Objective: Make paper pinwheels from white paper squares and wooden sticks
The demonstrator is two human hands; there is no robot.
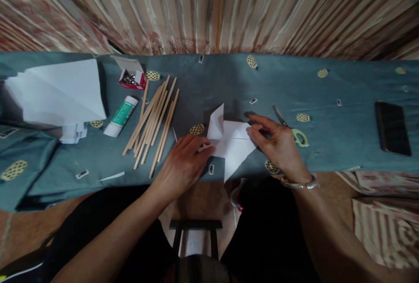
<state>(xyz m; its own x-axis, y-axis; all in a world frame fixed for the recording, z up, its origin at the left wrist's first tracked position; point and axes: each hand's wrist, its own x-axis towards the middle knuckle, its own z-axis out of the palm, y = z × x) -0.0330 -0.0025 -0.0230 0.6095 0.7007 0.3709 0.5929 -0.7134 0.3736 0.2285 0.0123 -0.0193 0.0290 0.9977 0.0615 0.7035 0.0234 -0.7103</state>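
Note:
A white paper pinwheel [235, 136] with folded blades lies near the front edge of the cloth-covered table. One blade stands up at its far left, and another points down over the table edge. My left hand [188, 158] pinches the blade on the left side between thumb and fingers. On the opposite side my right hand [273, 139] grips the right blade between thumb and forefinger. Just beyond the right hand lie scissors [299, 138] with pale green handles, partly hidden by that hand. The fingertips cover parts of the paper's edges.
Left of my hands lie several wooden sticks [153, 121], a glue stick [121, 116] and an open red box [132, 78] of small metal pieces. Further left is a stack of white paper [65, 93]. A phone [393, 128] rests at the right. Behind the table hangs a striped curtain [203, 12].

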